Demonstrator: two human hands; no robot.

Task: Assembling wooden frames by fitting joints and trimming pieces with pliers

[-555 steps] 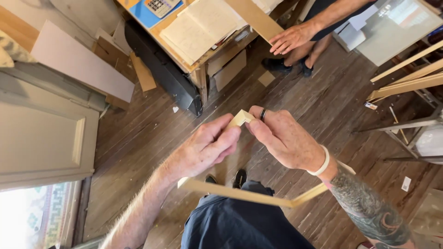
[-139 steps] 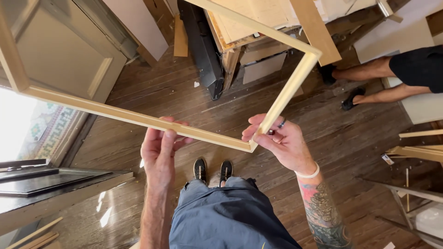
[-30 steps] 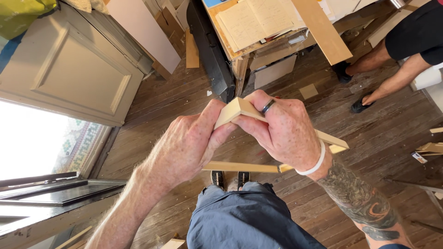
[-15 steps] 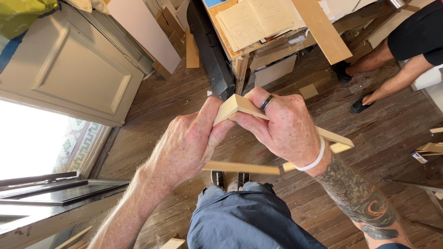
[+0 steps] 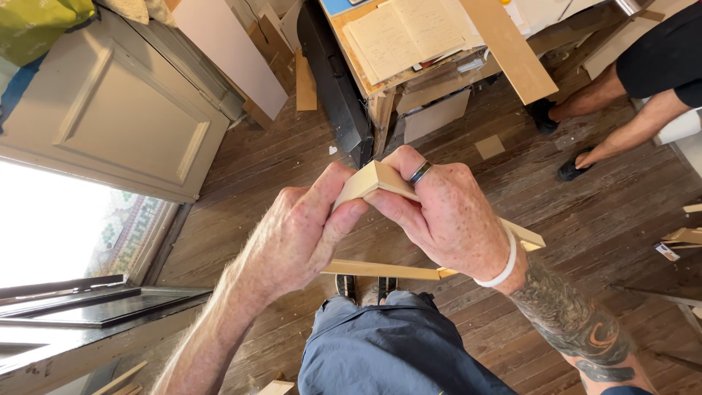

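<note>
Both my hands hold a pale wooden frame (image 5: 380, 269) up close in front of me, seen edge-on. My left hand (image 5: 296, 234) pinches its near corner (image 5: 365, 183) from the left with thumb and fingers. My right hand (image 5: 442, 216), with a dark ring and a white wristband, grips the same corner from the right and covers part of the upper bar. The lower bar runs out below my hands, and the upper bar's end sticks out past my right wrist.
A workbench (image 5: 512, 55) with an open notebook (image 5: 406, 36) stands ahead, with a black case (image 5: 336, 80) leaning against it. Another person's legs (image 5: 621, 117) are at the right. A beige panelled door (image 5: 110, 117) lies to the left; wood strips (image 5: 684, 234) rest at the right on the plank floor.
Within the last second my hands have stayed on the frame's corner, fingers shifting slightly. Seconds earlier the frame was held wide open in front of me; now it is turned edge-on.
</note>
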